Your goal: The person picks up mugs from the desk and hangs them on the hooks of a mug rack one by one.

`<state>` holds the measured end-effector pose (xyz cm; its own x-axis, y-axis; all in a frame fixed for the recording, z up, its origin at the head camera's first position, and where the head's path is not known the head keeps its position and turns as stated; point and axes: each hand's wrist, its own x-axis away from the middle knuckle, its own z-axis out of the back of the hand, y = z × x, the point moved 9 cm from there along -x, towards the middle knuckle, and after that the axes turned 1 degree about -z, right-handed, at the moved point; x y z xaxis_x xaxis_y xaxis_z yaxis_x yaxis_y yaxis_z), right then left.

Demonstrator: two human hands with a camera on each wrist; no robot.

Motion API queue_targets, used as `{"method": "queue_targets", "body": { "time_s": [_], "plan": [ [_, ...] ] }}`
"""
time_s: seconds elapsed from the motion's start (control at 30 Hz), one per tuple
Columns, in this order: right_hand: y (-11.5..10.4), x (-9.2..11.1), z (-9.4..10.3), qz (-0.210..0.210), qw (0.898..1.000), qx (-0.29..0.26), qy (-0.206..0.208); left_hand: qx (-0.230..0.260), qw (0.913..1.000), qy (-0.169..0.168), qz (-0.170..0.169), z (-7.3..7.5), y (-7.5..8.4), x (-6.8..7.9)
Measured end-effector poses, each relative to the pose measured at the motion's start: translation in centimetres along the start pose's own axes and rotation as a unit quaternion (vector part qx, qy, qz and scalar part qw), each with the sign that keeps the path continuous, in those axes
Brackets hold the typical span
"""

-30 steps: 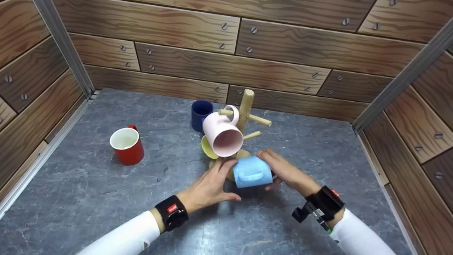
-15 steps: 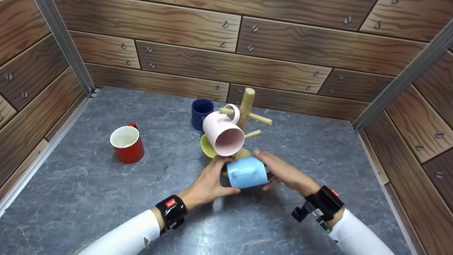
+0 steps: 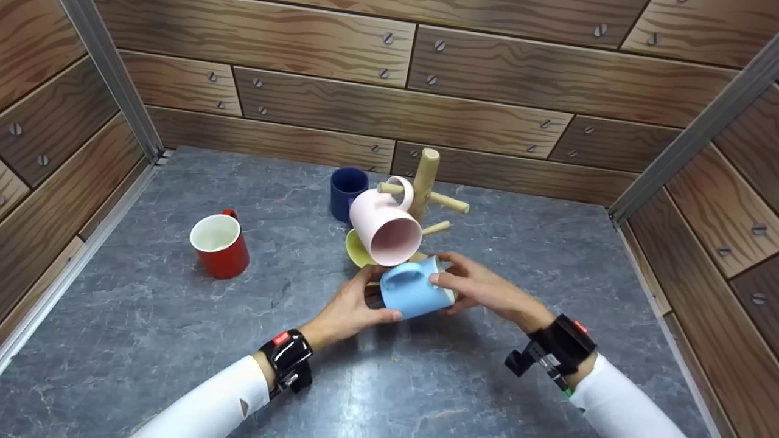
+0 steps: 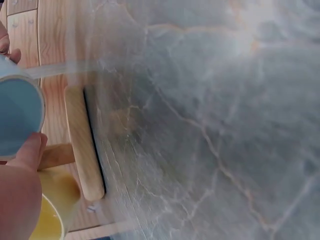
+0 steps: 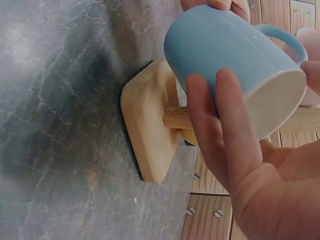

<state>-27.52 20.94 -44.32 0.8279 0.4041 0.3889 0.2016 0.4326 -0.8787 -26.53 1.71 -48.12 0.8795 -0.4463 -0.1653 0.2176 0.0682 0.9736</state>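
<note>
Both hands hold a light blue mug [image 3: 417, 295] on its side, just in front of a wooden mug tree [image 3: 426, 176]. My left hand [image 3: 345, 311] grips its left end, thumb on the near side and fingers on the far side. At the other end, my right hand [image 3: 490, 292] has the thumb on top beside the handle, while two fingers lie along the mug's side in the right wrist view. The mug's handle [image 3: 403, 274] points up. A pink mug [image 3: 376, 213] hangs by its handle from an upper peg. Behind it shows part of a yellow mug [image 3: 358, 249].
A red mug [image 3: 222, 258] with white inside stands upright at the left. Behind the pink mug stands a dark blue mug [image 3: 341, 201]. Bare pegs [image 3: 450, 202] stick out to the right of the post. Wood-patterned walls [image 3: 316, 103] enclose the grey tabletop [image 3: 292, 255].
The blue mug has shifted slightly left and turned, so its handle now points up. My left hand has closed around its left end, and my right thumb has come over its right end.
</note>
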Motion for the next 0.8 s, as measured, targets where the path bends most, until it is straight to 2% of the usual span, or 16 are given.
{"method": "queue_targets", "body": {
  "time_s": [0.3, 0.8],
  "plan": [
    [-0.2, -0.6, 0.2, -0.015, 0.999, 0.02, 0.03, 0.0, 0.9993, -0.006, 0.037, 0.3, -0.7, -0.2],
    [-0.8, -1.2, 0.6, -0.005, 0.998, 0.036, 0.046, 0.044, 0.9985, -0.011, 0.03, 0.2, -0.9, -0.8]
  ]
}}
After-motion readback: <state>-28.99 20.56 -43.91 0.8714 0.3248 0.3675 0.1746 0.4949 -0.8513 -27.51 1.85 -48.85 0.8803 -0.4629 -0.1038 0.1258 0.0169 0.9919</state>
